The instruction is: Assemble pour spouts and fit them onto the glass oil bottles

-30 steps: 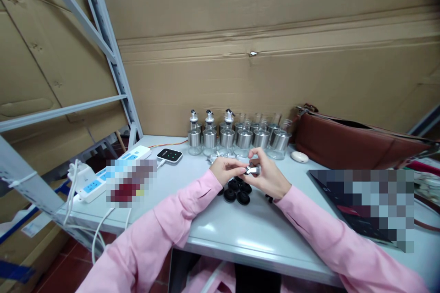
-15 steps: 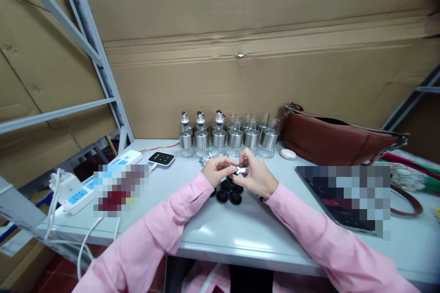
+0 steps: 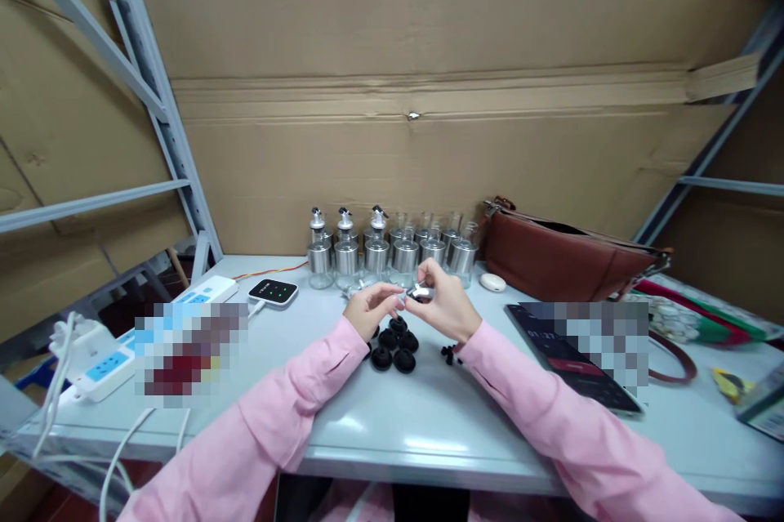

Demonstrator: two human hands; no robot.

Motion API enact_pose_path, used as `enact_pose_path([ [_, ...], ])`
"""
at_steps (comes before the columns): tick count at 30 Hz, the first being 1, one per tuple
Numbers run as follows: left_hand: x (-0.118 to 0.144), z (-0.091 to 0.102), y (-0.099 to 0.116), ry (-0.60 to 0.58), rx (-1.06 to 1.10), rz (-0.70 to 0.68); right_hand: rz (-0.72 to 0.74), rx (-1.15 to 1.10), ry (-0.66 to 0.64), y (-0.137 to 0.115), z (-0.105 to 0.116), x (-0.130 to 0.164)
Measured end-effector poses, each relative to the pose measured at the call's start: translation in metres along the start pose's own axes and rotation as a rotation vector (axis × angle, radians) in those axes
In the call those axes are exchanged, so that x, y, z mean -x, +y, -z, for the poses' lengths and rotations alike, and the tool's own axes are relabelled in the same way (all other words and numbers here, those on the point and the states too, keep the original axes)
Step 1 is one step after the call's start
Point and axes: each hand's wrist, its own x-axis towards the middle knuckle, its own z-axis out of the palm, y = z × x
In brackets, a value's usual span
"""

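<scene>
On the grey worktop (image 3: 429, 424), past a white power strip (image 3: 122, 346) at the left, the left hand (image 3: 367, 308) and the right hand (image 3: 444, 305) both pinch a small metal spout (image 3: 420, 292) above black rubber stoppers (image 3: 392, 346), with a brown bag (image 3: 563, 256) further right.

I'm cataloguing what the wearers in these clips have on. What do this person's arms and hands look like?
Both arms are covered to the wrist by long pink sleeves of smooth, shirt-like fabric with buttoned-style cuffs. The left hand and right hand are bare: no gloves show, and no rings, watch or bracelets can be made out. No markings or logos show on the sleeves.
</scene>
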Motion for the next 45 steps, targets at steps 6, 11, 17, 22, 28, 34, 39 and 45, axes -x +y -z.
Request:
enact_pose_path([
  [6,-0.005,0.011,-0.003,0.148,0.023,-0.044,-0.036,0.331,0.032,0.01,0.019,-0.063],
  [11,-0.005,0.01,-0.004,0.16,0.034,-0.036,-0.097,0.535,-0.028,0.032,0.015,-0.106],
  [17,-0.003,0.006,-0.002,0.159,0.006,-0.019,-0.121,0.588,-0.052,0.036,0.001,-0.115],
  [22,-0.005,0.009,-0.006,0.221,-0.093,-0.054,-0.084,0.591,0.066,0.007,0.028,-0.111],
  [28,0.004,0.007,-0.015,0.012,-0.489,-0.303,0.141,0.469,0.214,-0.039,0.076,-0.059],
  [34,0.018,0.0,-0.008,-0.295,-0.722,-0.491,0.21,0.332,-0.001,-0.067,0.079,0.017],
  [39,0.025,-0.005,0.001,-0.432,-0.659,-0.496,0.286,0.25,-0.049,-0.065,0.066,0.047],
  [45,0.041,-0.022,0.008,-0.282,-0.547,-0.486,0.235,0.047,-0.085,-0.061,0.061,0.055],
])
